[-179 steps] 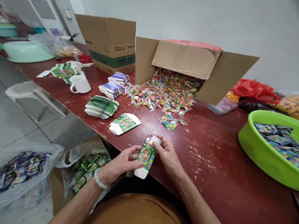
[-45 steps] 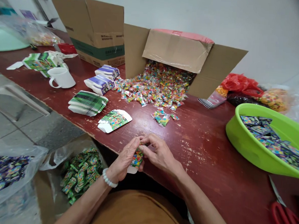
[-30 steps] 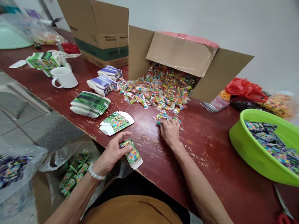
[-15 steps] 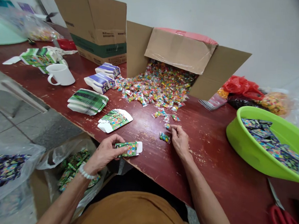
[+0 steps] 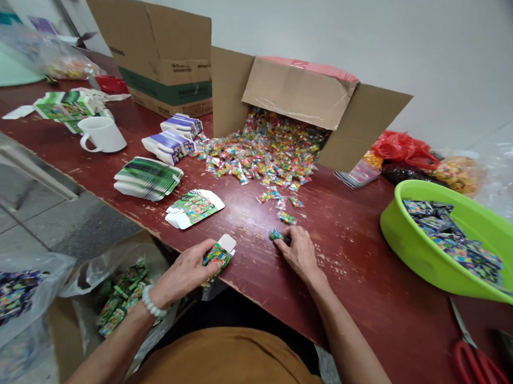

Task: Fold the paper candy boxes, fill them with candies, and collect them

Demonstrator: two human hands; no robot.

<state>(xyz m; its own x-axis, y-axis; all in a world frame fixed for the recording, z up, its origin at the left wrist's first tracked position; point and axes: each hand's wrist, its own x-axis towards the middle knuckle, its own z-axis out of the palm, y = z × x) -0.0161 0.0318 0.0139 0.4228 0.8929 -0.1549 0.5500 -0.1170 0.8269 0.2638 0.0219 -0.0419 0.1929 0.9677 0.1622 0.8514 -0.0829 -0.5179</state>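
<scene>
My left hand point(image 5: 193, 264) grips a small green printed candy box point(image 5: 219, 258) at the table's front edge. Its white end flap stands up and points away from me. My right hand point(image 5: 299, 249) rests on the table with thumb and fingers closed around a small clear packet of coloured candies point(image 5: 276, 235). Just beyond it lies another candy packet point(image 5: 287, 217), with a few more farther back. A fanned stack of flat green boxes point(image 5: 194, 207) lies left of centre, and a thicker stack of green boxes point(image 5: 148, 178) sits behind it.
Candy packets point(image 5: 263, 152) spill from a tipped cardboard box point(image 5: 297, 93). A green basin point(image 5: 429, 272) with dark packets and red-handled scissors point(image 5: 476, 367) are at right. A white mug point(image 5: 106, 135) and purple boxes point(image 5: 168, 144) stand at left. Bags of filled packs point(image 5: 123, 300) sit below.
My right hand has shifted from the farther packet to the nearer one and closed on it. The box in my left hand has turned so its flap points more upward and away.
</scene>
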